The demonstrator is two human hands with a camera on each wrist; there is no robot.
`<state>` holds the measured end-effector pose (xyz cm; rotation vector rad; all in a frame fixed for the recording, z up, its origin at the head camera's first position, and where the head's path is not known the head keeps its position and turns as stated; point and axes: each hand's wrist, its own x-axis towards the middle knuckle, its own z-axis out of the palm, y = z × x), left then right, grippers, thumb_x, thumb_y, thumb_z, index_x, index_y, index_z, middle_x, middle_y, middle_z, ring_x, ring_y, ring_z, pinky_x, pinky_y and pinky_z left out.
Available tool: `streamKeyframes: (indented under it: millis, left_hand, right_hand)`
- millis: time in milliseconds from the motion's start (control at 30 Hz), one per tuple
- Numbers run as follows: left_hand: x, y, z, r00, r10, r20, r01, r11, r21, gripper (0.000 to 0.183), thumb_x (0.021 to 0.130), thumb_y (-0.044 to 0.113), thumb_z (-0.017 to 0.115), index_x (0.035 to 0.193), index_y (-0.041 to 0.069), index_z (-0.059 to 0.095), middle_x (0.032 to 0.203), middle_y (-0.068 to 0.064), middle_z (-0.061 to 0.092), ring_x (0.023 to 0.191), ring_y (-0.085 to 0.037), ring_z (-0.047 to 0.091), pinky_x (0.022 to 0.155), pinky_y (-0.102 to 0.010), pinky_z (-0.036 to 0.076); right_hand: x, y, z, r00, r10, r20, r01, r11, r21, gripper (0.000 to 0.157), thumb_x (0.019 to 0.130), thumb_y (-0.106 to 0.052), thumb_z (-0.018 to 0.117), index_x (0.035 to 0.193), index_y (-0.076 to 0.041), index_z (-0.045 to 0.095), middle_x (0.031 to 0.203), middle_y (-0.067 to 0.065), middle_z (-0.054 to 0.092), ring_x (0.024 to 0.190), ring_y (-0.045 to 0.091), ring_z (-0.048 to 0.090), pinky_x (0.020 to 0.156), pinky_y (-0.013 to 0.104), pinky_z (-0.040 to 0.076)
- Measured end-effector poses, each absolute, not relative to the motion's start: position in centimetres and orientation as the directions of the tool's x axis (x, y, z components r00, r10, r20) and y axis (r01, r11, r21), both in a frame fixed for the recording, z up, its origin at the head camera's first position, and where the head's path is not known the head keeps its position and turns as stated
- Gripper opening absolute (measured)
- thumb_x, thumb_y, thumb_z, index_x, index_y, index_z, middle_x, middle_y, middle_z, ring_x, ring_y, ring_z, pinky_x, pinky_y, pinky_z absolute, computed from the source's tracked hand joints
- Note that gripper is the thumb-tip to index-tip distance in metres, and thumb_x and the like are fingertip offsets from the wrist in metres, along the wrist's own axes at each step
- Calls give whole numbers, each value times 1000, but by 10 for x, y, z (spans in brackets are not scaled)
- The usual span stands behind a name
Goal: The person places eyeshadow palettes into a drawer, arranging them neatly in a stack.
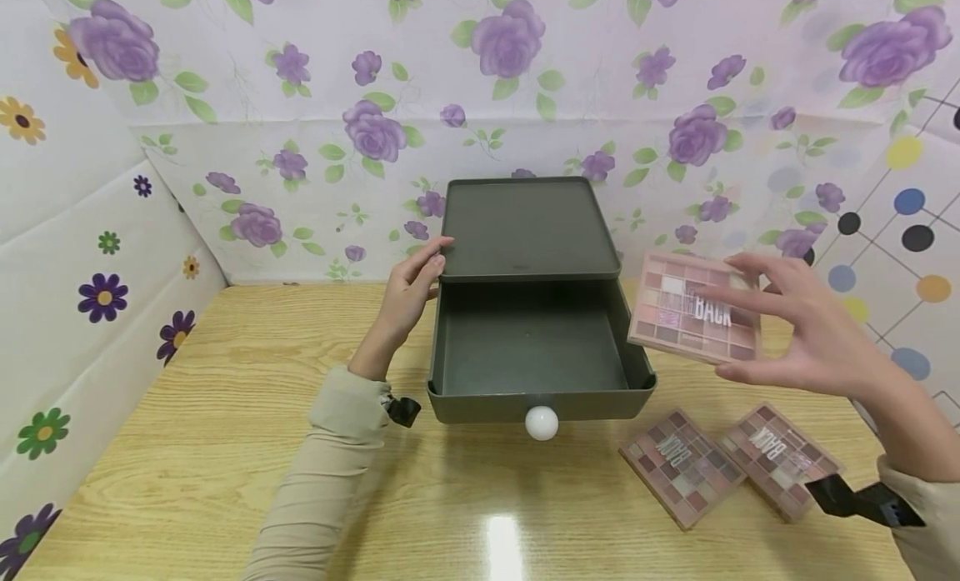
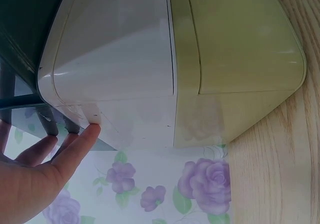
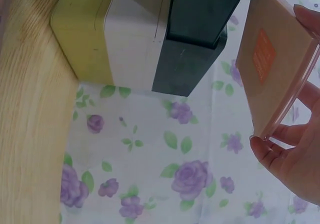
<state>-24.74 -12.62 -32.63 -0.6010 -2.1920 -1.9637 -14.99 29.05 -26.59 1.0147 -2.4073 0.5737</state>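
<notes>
My right hand grips an eyeshadow palette by its edges, raised by the right side of a pulled-out dark green drawer. Its colour pans face up in the head view, and the right wrist view shows its pinkish underside with an orange label. The drawer belongs to a stacked drawer unit, dark green on top, with a white tier and a yellow tier below. My left hand rests its fingertips against the unit's left side near the top, fingers fairly straight.
Two more eyeshadow palettes, one nearer and one farther right, lie on the wooden table at front right. A round white knob sticks out from the drawer front. Flowered cloth hangs behind the unit.
</notes>
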Motion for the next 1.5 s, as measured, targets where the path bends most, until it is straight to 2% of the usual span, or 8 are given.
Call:
streamKeyframes:
  millis: [167, 367, 700, 833, 1000, 1233, 1500]
  left_hand:
    - [-247, -126, -326, -910, 200, 363, 383, 71, 921, 39, 97, 24, 41, 131, 7, 49, 142, 0, 37, 111, -20, 41, 87, -53, 40]
    - [-247, -126, -326, -911, 199, 362, 383, 77, 921, 40, 97, 25, 42, 131, 7, 49, 142, 0, 36, 111, -19, 41, 87, -52, 41]
    - [-247, -126, -326, -910, 205, 361, 382, 74, 921, 39, 97, 25, 41, 132, 7, 49, 142, 0, 36, 111, -20, 41, 87, -53, 41]
    - [-248, -126, -326, -908, 208, 363, 384, 70, 921, 40, 97, 24, 41, 132, 7, 48, 142, 0, 36, 113, -20, 40, 88, -54, 39]
    - [-248, -126, -327, -914, 203, 351, 370, 65, 927, 38, 97, 21, 41, 132, 7, 48, 143, -1, 35, 115, -18, 39, 88, -53, 40]
    - [-235, -122, -312, -917, 203, 342, 365, 83, 927, 39, 97, 13, 38, 132, -1, 45, 144, -10, 32, 117, -21, 38, 88, -52, 40]
    - [-225, -120, -303, -917, 206, 341, 365, 91, 926, 39, 97, 13, 37, 132, -4, 43, 144, -14, 31, 115, -23, 38, 89, -53, 39]
  right_hand:
    - [-147, 280, -258, -634, -561, 532, -739, 642, -205, 80, 42, -31, 88, 117, -15, 64, 125, 16, 45, 109, 30, 34, 75, 48, 26]
    - [-148, 267, -253, -625, -594, 506, -753, 630, -192, 80, 43, -32, 87, 118, -19, 64, 128, 14, 44, 108, 29, 34, 74, 46, 27]
    - [-154, 246, -253, -580, -640, 505, -803, 553, -222, 77, 47, -32, 86, 119, -17, 63, 130, 15, 42, 113, 27, 31, 75, 45, 27]
    - [-156, 236, -252, -561, -659, 502, -810, 561, -169, 76, 48, -37, 85, 119, -19, 63, 129, 14, 44, 113, 26, 34, 70, 41, 33]
    - [-156, 224, -250, -568, -681, 462, -789, 610, -72, 75, 52, -49, 81, 119, -22, 62, 130, 9, 44, 114, 24, 37, 62, 38, 41]
    - [-161, 207, -256, -555, -720, 416, -828, 527, -192, 70, 58, -41, 81, 121, -17, 61, 133, 16, 39, 118, 30, 31, 76, 50, 37]
    - [-168, 183, -259, -508, -778, 369, -860, 482, -167, 68, 67, -51, 72, 124, -17, 58, 131, 20, 38, 113, 30, 33, 78, 49, 36]
